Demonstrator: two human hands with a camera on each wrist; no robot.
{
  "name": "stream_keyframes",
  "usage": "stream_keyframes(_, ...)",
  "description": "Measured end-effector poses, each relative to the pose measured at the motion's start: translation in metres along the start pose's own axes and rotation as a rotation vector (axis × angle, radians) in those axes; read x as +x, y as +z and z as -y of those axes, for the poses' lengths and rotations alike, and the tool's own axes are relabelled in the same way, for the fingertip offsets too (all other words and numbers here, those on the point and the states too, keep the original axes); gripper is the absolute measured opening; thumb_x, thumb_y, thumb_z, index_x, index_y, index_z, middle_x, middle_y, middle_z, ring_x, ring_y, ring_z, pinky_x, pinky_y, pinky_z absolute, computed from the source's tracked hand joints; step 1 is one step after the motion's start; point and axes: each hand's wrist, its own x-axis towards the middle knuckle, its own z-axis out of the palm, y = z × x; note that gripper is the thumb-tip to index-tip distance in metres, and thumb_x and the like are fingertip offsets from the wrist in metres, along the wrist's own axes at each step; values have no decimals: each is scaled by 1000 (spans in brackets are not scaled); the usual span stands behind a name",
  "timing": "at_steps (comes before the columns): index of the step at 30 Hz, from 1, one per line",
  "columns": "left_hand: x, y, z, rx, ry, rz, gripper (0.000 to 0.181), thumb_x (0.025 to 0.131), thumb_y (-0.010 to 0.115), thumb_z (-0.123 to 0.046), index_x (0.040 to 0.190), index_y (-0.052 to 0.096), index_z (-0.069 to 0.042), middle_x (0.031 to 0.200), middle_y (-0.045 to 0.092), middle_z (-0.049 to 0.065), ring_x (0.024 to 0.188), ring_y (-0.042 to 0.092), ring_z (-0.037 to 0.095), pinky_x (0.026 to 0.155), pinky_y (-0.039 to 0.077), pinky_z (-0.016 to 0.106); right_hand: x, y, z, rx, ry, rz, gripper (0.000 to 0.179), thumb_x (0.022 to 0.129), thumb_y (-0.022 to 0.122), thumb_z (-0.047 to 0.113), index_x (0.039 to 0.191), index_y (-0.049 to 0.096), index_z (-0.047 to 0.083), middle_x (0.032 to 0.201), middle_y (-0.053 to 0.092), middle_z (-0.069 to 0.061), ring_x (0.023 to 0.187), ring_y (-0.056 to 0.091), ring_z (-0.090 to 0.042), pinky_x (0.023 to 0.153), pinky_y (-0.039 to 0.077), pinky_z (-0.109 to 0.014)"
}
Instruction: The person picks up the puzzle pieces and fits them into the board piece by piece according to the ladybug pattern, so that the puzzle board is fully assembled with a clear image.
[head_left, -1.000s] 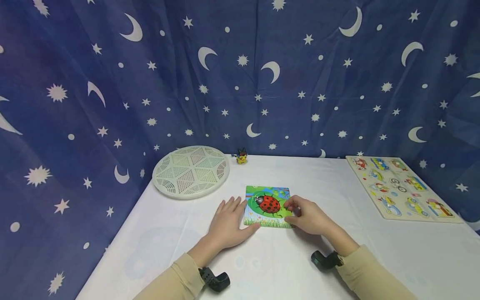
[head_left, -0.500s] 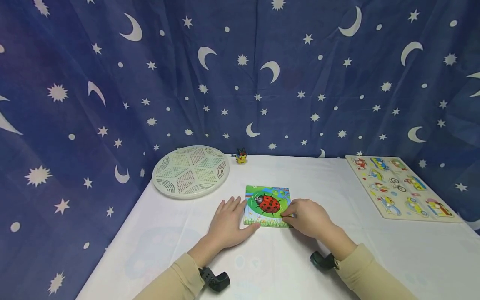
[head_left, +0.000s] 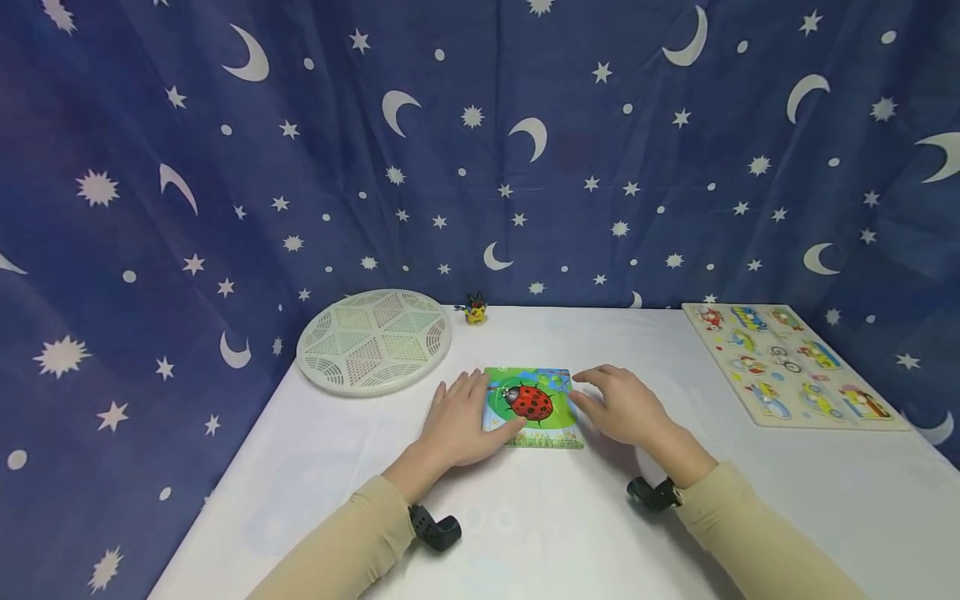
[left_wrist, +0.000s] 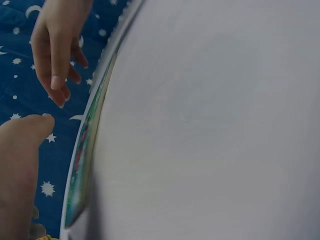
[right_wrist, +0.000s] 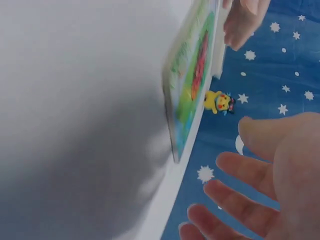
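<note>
A small square board with a red ladybug picture [head_left: 528, 402] lies flat on the white table, its right edge showing from the side in the right wrist view. My left hand [head_left: 457, 422] is at the board's left side, fingers extended and thumb reaching over its lower edge. Whether it presses on the board is hard to tell. Just beyond the right edge is my right hand [head_left: 626, 408], its fingers spread apart and holding nothing. In the right wrist view, the right fingers [right_wrist: 240, 200] appear loosely bent, with the thumb apart from them.
At the back left lies a round, pale game board [head_left: 375, 342] with a perforated star pattern. A tiny yellow figurine [head_left: 475, 310] stands near the table's back edge. On the right lies a wooden peg puzzle [head_left: 795, 367] with vehicle pictures. A blue starry curtain [head_left: 570, 150] hangs behind.
My right hand has come away from the board's lower right, and its fingers have spread. The left hand has moved slightly up, its thumb further over the board. The head view has shifted slightly.
</note>
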Motion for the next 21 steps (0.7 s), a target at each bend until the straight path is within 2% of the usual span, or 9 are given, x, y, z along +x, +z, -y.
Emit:
stream_keyframes(4, 19, -16, -1, 96, -29, 19, 105, 90, 37, -85, 161, 30, -8, 165, 31, 14, 153, 23, 36, 119, 15, 67, 11, -2, 4, -56, 20, 10, 57, 102, 61, 42, 145, 57, 5, 145, 53, -24, 135, 46, -49, 108, 39, -66)
stream_keyframes(7, 31, -29, -3, 168, -66, 33, 107, 89, 30, -88, 164, 25, -12, 169, 21, 14, 155, 12, 37, 117, 8, 72, 20, -5, 7, -105, 53, 12, 73, 103, 51, 55, 158, 40, 8, 161, 34, -24, 148, 23, -51, 117, 19, -69)
stream_keyframes(10, 38, -40, -5, 213, -87, 40, 107, 88, 24, -89, 166, 17, -16, 171, 10, 13, 156, 0, 37, 116, 1, 73, 28, -10, 11, -142, 92, 26, 85, 101, 38, 69, 164, 25, 14, 168, 15, -21, 153, 0, -49, 117, -2, -72)
stream_keyframes(12, 41, -43, -6, 220, -88, 32, 106, 88, 22, -89, 166, 15, -17, 171, 6, 13, 156, -4, 36, 116, -3, 74, 31, -12, 13, -160, 106, 36, 88, 100, 32, 73, 165, 21, 15, 170, 10, -19, 153, -5, -48, 115, -9, -73)
stream_keyframes(15, 41, -44, -7, 228, -83, 29, 106, 88, 18, -89, 167, 13, -19, 171, 5, 12, 156, -5, 34, 115, -4, 73, 31, -13, 13, -169, 118, 51, 90, 99, 29, 75, 166, 19, 15, 170, 9, -20, 152, -7, -49, 113, -13, -73)
stream_keyframes(21, 39, -40, -8, 232, -83, 28, 106, 88, 15, -90, 167, 14, -19, 171, 8, 12, 156, -3, 34, 115, -4, 74, 29, -12, 12, -166, 133, 53, 91, 99, 28, 75, 166, 19, 14, 169, 10, -21, 152, -7, -50, 114, -12, -73)
